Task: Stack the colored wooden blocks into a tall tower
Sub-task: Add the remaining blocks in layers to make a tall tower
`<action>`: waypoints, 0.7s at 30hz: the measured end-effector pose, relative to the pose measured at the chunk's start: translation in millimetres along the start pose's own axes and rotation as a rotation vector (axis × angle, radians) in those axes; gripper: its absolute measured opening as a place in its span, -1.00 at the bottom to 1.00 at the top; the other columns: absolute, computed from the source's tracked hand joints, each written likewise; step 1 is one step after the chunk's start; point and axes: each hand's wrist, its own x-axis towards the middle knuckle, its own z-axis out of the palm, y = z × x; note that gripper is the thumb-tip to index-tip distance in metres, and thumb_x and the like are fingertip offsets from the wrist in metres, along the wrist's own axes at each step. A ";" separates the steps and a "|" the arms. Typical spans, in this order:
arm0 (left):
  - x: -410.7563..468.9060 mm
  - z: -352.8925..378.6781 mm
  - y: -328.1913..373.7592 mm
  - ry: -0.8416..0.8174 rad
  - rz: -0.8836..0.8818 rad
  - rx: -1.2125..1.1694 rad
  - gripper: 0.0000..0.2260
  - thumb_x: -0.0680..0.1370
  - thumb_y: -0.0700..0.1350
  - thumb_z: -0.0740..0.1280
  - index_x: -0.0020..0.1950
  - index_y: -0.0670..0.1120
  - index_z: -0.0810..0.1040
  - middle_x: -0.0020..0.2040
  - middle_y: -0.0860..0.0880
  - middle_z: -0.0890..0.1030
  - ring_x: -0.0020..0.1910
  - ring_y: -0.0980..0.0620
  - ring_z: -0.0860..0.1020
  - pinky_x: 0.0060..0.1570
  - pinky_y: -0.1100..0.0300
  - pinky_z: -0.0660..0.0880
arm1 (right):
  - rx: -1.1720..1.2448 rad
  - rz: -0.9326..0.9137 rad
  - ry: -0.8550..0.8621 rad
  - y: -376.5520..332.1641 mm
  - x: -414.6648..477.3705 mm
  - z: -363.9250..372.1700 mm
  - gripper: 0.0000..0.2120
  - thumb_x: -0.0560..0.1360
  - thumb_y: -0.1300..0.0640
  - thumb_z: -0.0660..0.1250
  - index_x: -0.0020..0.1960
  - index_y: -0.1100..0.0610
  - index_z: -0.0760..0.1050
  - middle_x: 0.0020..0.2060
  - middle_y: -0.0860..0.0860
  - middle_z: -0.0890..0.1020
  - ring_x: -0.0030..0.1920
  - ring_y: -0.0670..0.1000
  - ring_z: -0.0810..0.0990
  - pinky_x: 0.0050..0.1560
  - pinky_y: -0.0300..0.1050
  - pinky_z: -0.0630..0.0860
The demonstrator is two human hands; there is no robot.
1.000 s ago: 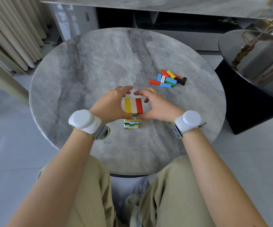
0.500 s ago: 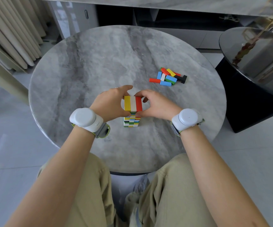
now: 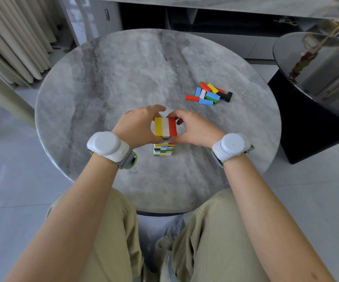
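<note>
I see the tower standing upright near the middle of the round grey marble tabletop, a little toward the near edge. Its top layer is three blocks lying side by side: a yellow block on the left, a white block in the middle and a red block on the right. Below them I can make out thin bands of green, white, black, blue and yellow down to the base.

My left hand curls round the left side of the tower's top, with its fingers at the far end of the layer and its thumb at the near end. My right hand does the same from the right side, fingers bent over the far corner of the red block and thumb pressed in just under the near edge. The fingertips of the two hands almost meet behind the tower. Each wrist carries a white band, the left band and the right band.

A loose pile of blocks lies well apart from the tower, far and to the right on the tabletop, with red, blue, white, yellow, green and black pieces lying across each other. A dark side table stands beyond the right edge, and curtains hang at the far left.
</note>
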 end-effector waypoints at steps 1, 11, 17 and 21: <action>0.1 -0.4 -0.1 -0.004 0.001 -0.001 -0.29 0.36 0.01 0.50 0.44 0.04 0.27 0.25 0.11 0.52 0.25 0.07 0.47 0.11 0.16 0.37 | 0.001 -0.003 0.001 -0.1 0.0 0.3 -0.39 0.31 -0.01 0.51 0.30 0.02 0.39 0.19 -0.06 0.51 0.07 -0.09 0.47 0.16 -0.04 0.48; 0.6 -1.1 0.4 0.000 0.011 -0.049 -0.26 0.34 0.03 0.52 0.44 0.05 0.27 0.21 0.13 0.56 0.22 0.06 0.50 0.16 0.09 0.43 | 0.017 -0.012 0.027 0.5 -0.4 0.0 -0.41 0.30 -0.06 0.51 0.27 0.01 0.42 0.16 -0.08 0.52 0.09 -0.08 0.48 0.15 -0.04 0.49; 0.6 -1.1 1.2 -0.009 0.014 -0.037 -0.27 0.35 0.01 0.51 0.44 0.04 0.26 0.22 0.11 0.55 0.23 0.05 0.50 0.17 0.10 0.41 | 0.003 0.001 0.019 -1.3 -1.5 -0.3 -0.36 0.29 -0.06 0.52 0.30 0.01 0.39 0.19 -0.06 0.50 0.09 -0.08 0.47 0.16 -0.01 0.48; 1.1 -1.5 1.9 -0.025 0.012 -0.044 -0.25 0.35 0.00 0.50 0.46 0.03 0.23 0.26 0.08 0.53 0.26 0.03 0.47 0.21 0.08 0.39 | 0.050 0.019 -0.020 -3.3 -5.3 -0.4 -0.20 0.28 -0.04 0.54 0.41 0.01 0.25 0.29 -0.02 0.42 0.20 -0.04 0.43 0.25 -0.02 0.43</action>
